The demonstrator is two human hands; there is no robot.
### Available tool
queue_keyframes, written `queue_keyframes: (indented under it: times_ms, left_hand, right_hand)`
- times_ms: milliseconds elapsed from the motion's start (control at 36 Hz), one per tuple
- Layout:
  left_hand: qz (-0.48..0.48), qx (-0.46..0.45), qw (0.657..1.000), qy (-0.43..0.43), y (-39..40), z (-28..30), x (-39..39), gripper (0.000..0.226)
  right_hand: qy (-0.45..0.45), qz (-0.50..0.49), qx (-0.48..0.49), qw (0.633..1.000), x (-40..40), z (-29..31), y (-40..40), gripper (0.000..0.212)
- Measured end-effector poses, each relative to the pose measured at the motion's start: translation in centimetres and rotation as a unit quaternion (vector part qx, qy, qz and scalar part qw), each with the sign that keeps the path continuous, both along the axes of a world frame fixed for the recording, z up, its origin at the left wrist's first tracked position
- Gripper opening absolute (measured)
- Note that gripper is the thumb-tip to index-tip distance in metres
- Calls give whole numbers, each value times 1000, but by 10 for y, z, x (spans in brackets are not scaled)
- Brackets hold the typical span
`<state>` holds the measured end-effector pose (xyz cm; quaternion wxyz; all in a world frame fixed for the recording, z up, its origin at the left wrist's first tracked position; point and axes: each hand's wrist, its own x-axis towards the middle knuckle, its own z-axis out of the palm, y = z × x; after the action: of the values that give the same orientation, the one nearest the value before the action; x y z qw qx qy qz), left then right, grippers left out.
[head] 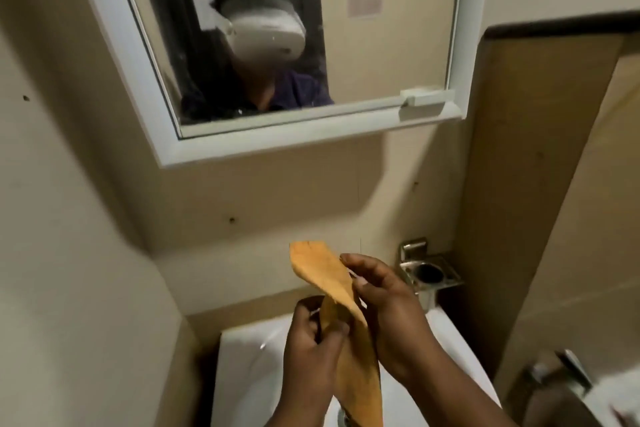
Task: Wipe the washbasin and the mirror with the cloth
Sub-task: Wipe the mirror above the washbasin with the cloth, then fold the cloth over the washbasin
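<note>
Here both hands (349, 315) pinch the limp, twisted, seemingly damp orange cloth (346, 333) above the washbasin (249, 350).

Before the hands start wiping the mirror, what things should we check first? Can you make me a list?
1. Cloth held: ok, left hand and right hand both grip it.
2. Cloth spread flat for wiping: not ok, it hangs twisted and folded.
3. Mirror in view above the hands: ok.
4. Mirror needs wiping: ok, streaks and specks show on the glass.
5. Cloth wet or dry: cannot tell.
6. Washbasin already wiped: cannot tell.
</note>
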<state>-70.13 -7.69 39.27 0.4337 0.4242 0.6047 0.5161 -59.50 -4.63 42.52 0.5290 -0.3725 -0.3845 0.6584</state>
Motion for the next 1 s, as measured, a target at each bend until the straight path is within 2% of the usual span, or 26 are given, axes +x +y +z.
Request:
queue_keyframes:
  times_ms: [56, 111, 306, 417, 528, 611, 639, 722, 833, 917, 1000]
  left_hand:
    - [-2, -11, 999, 47, -7, -9, 2, 23]
    - [-8, -26, 998, 60, -14, -18, 6, 24]
    - [-62, -86, 992, -63, -36, -41, 26, 22]
    - [-125, -110, 978, -128, -38, -50, 25, 14]
    - [-166, -110, 975, -99, -38, -55, 14, 17]
    - [-176, -125, 968, -125, -37, -55, 11, 12]
    - [-177, -129, 967, -126, -37, -54, 11, 5]
    - [-160, -137, 971, -111, -40, -51, 13, 24]
    - [-138, -133, 972, -133, -50, -48, 20, 20]
    - [-139, -127, 971, -147, -62, -48, 32, 18]
    - [-170, -114, 968, -147, -75, -45, 56, 43]
  right_hand:
    - [3, -9, -31, 999, 1, -16, -8, 28]
    - [-35, -27, -44, 998, 6, -34, -16, 29]
    - [-105, 0, -132, 986, 32, -66, -40, 41]
    - [-40, 77, -197, 977, 50, -85, -56, 55]
    - [2, 55, -210, 976, 70, -102, -73, 57]
    - [15, 55, -209, 976, 83, -108, -82, 57]
    - [16, 55, -210, 976, 87, -109, -84, 57]
    - [13, 58, -201, 978, 99, -107, -91, 47]
    - [12, 56, -185, 981, 120, -104, -102, 15]
    - [4, 42, -178, 983, 141, -103, -115, 16]
    - [28, 4, -187, 982, 171, -104, -131, 23]
